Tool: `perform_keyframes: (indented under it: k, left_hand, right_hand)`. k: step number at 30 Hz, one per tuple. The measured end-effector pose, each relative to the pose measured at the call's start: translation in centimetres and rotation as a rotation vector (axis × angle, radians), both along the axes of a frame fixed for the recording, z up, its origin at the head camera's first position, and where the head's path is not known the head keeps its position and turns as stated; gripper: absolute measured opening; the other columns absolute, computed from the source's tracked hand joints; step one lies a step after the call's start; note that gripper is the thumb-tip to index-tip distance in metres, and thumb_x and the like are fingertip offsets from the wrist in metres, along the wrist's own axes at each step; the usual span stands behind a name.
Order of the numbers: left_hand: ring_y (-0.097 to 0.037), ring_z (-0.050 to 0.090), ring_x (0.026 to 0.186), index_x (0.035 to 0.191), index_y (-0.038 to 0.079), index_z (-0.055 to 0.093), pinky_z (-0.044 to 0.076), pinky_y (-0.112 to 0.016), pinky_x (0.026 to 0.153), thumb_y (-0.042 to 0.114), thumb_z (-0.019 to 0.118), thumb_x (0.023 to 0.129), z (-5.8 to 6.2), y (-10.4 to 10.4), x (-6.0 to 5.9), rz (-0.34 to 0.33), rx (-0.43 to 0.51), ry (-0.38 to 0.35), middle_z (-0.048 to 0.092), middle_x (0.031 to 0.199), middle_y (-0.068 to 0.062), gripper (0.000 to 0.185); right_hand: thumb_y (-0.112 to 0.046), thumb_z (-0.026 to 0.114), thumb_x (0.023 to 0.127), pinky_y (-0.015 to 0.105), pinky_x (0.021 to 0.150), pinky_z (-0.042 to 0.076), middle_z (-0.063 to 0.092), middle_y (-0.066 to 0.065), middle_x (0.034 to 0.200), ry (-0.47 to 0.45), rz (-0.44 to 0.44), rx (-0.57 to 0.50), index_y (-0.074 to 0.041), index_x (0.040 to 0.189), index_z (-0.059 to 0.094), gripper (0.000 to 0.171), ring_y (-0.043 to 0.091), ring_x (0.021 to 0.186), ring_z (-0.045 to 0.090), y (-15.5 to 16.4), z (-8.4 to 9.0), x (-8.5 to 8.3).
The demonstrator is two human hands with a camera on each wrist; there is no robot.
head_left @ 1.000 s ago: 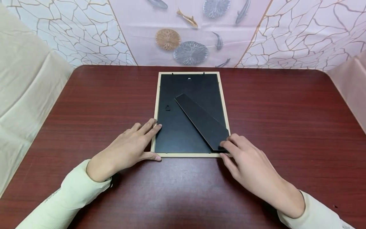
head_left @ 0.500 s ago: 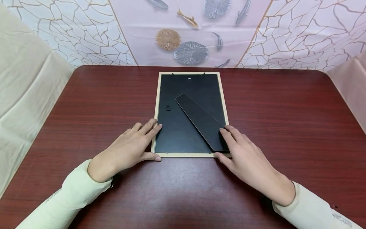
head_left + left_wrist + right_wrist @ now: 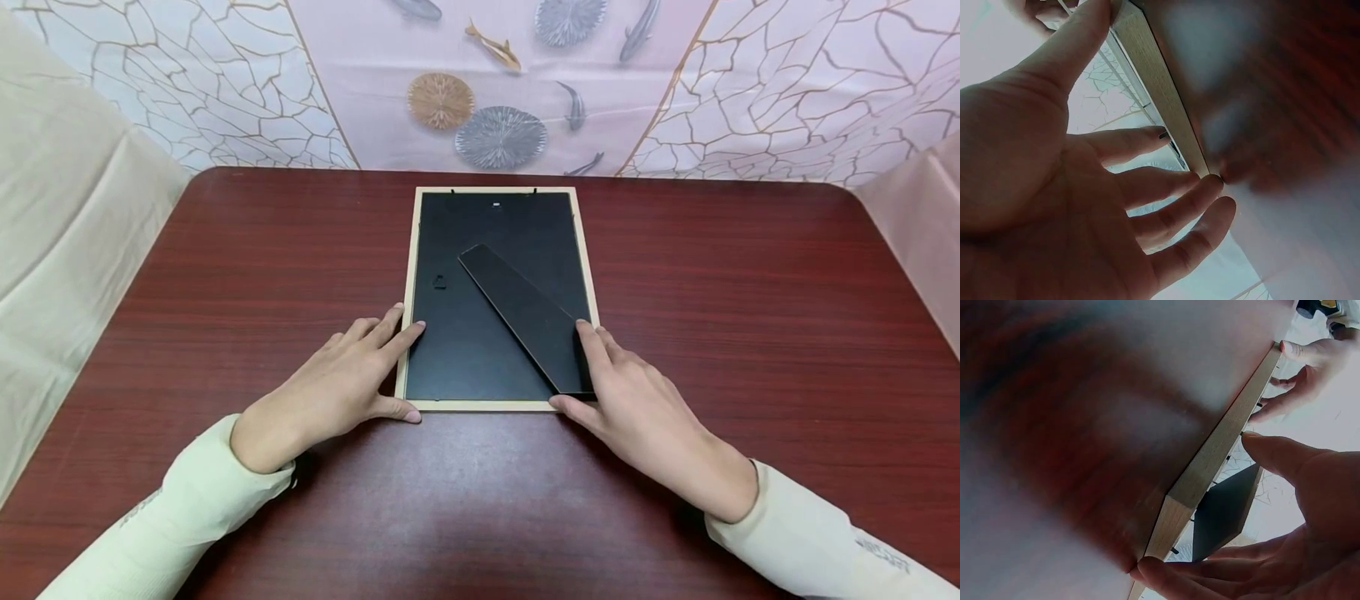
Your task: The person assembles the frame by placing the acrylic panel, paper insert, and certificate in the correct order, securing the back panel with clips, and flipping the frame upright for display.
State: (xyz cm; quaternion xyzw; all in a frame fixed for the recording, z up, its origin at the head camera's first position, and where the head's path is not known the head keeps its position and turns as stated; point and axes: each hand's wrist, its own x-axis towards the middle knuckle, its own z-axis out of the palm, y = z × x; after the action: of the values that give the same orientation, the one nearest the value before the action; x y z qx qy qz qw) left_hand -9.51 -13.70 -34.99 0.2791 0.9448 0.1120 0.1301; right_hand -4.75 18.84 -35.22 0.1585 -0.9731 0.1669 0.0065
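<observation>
A picture frame [image 3: 495, 406] with a pale wooden rim lies face down on the table, its black backing upward. Attached to the backing is a black easel stand [image 3: 521, 308], slanting to the lower right corner; the right wrist view shows this stand [image 3: 1225, 512] raised at an angle. My left hand [image 3: 330, 383] rests at the frame's lower left corner, fingers on the left rim and thumb at the near edge. At the lower right corner, my right hand [image 3: 645, 408] has its thumb on the near rim, index fingertip at the stand's edge, and other fingers along the right side.
The dark red wood-grain table [image 3: 750, 292] extends on both sides of the frame. A patterned cloth [image 3: 502, 83] hangs behind it, with plain pale cloth [image 3: 67, 233] at the left. A small black hanger [image 3: 440, 282] sits on the backing.
My right hand has shifted left and slightly forward; its thumb slid along the near rim and its index finger moved up the stand's edge. The left hand and the frame stay nearly still.
</observation>
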Motion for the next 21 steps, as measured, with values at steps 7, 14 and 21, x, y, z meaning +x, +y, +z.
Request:
perform_keyframes:
  k: [7,14,21]
  left_hand:
    - [-0.043,0.041,0.148,0.163,0.009,0.037,0.036,-0.075,0.112,0.052,0.086,0.081,0.16,0.06,-0.16,0.011,-0.006,-0.032,0.025,0.172,-0.021,0.104]
    - [-0.044,0.043,0.146,0.162,0.007,0.038,0.039,-0.073,0.112,0.051,0.086,0.080,0.06,0.08,-0.23,0.001,-0.006,-0.029,0.026,0.171,-0.022,0.105]
    - [-0.043,0.045,0.146,0.161,0.006,0.040,0.041,-0.072,0.110,0.049,0.087,0.080,0.18,0.23,-0.24,-0.003,0.000,-0.023,0.029,0.169,-0.025,0.103]
  right_hand:
    - [-0.025,0.084,0.089,0.063,0.075,0.058,0.054,0.045,0.140,0.032,0.020,-0.012,0.009,0.148,0.039,0.082,0.056,0.107,0.069,0.10,-0.12,0.01]
    - [-0.024,0.085,0.086,0.061,0.064,0.058,0.057,0.043,0.138,0.025,0.006,-0.012,0.008,0.147,0.040,0.082,0.055,0.092,0.072,-0.05,0.00,-0.15]
    - [-0.026,0.087,0.083,0.056,0.059,0.056,0.065,0.032,0.134,-0.007,-0.038,-0.010,0.006,0.147,0.039,0.086,0.044,0.070,0.069,-0.22,0.19,-0.44]
